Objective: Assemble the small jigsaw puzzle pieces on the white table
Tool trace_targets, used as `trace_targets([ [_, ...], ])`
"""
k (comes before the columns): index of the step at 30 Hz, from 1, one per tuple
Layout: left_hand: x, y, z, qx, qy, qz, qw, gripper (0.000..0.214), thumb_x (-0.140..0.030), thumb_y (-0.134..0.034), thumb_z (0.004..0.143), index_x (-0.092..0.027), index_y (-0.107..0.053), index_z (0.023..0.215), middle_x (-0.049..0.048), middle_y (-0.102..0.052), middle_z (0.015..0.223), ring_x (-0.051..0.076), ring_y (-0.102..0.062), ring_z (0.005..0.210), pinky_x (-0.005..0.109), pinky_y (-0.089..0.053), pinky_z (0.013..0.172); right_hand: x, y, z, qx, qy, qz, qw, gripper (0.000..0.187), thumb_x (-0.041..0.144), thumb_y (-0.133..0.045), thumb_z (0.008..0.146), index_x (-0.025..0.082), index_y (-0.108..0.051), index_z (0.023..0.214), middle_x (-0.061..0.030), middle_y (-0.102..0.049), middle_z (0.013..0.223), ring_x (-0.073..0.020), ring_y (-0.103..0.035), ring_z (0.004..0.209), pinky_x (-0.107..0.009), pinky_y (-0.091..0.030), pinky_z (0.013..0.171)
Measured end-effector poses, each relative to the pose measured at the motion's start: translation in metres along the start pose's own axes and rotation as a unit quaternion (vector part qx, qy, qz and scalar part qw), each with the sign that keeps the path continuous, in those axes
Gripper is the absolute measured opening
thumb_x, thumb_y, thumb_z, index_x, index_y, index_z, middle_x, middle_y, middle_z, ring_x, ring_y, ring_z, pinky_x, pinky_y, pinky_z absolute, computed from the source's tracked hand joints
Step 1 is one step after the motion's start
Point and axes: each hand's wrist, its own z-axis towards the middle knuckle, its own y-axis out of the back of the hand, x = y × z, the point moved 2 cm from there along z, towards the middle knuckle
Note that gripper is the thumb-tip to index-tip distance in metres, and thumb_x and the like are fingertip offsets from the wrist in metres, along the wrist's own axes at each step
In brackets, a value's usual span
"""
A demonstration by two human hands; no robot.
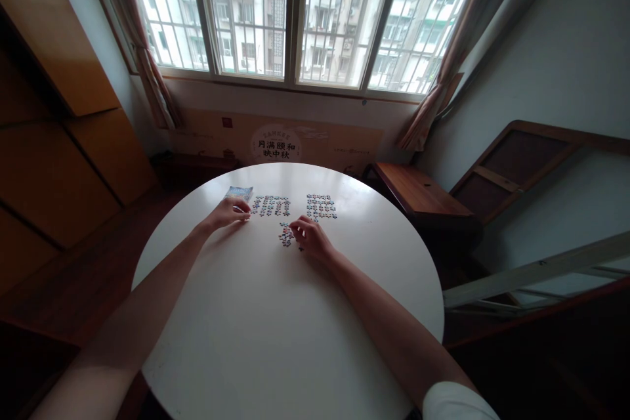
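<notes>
Forearms (388,316) extend, hands (315,240) flanking some apparent jigsaw pieces (285,235).

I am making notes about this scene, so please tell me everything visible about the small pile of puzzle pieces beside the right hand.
The small pile of puzzle pieces is a loose, irregular cluster of tiny knobbed pieces in mixed colours, with pale, reddish and dark patches. They look thin, perhaps card; any printing is too small to read. It lies on the round white table. The right hand's grip is at its right edge; whether they touch is unclear.
</notes>
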Motion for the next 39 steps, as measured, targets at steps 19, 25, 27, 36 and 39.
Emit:
trace_targets([
  [19,-0.009,0.005,-0.006,0.018,-0.002,0.206,0.978,0.027,-0.034,-0.069,0.061,-0.015,-0.073,0.080,0.0070,-0.069,0.079,0.020,-0.061,0.075,0.028,-0.046,0.068,0.000,0.000,0.000,-0.003,0.005,-0.001,1.000,0.013,0.016,-0.053,0.084,0.018,-0.066,0.087,-0.0026,-0.058,0.083,-0.0075,-0.051,0.061,-0.020,-0.040,0.061],
  [25,-0.015,0.000,-0.009,-0.005,0.045,0.268,0.962,0.026,-0.041,-0.067,0.064,-0.021,-0.074,0.079,0.0058,-0.070,0.085,0.021,-0.062,0.079,0.027,-0.042,0.063,0.000,0.001,0.000,-0.003,0.000,-0.001,1.000,0.013,0.015,-0.053,0.083,0.017,-0.065,0.088,-0.0022,-0.058,0.083,-0.0077,-0.051,0.061,-0.020,-0.040,0.062],
  [27,-0.017,-0.003,-0.010,-0.027,0.073,0.282,0.956,0.024,-0.042,-0.067,0.064,-0.023,-0.074,0.077,0.0044,-0.071,0.088,0.022,-0.062,0.081,0.027,-0.042,0.064,0.000,0.002,0.000,-0.003,-0.002,-0.001,1.000,0.013,0.015,-0.053,0.083,0.018,-0.065,0.088,-0.0022,-0.058,0.083,-0.0077,-0.051,0.062,-0.020,-0.040,0.062],
  [36,-0.031,-0.014,-0.015,-0.067,0.096,0.303,0.946,0.018,-0.038,-0.068,0.064,-0.026,-0.073,0.077,0.0035,-0.070,0.087,0.024,-0.061,0.083,0.030,-0.042,0.068,0.001,0.002,0.000,-0.005,-0.002,-0.005,1.000,0.014,0.015,-0.052,0.084,0.017,-0.065,0.089,-0.0026,-0.057,0.083,-0.0076,-0.051,0.061,-0.020,-0.041,0.062],
  [39,-0.031,-0.016,-0.016,-0.078,0.102,0.311,0.942,0.020,-0.040,-0.068,0.064,-0.027,-0.073,0.079,0.0029,-0.070,0.089,0.025,-0.060,0.084,0.030,-0.042,0.071,0.000,0.000,0.000,-0.004,-0.003,-0.008,1.000,0.015,0.015,-0.052,0.084,0.017,-0.065,0.090,-0.0027,-0.058,0.083,-0.0075,-0.052,0.062,-0.020,-0.041,0.063],
])
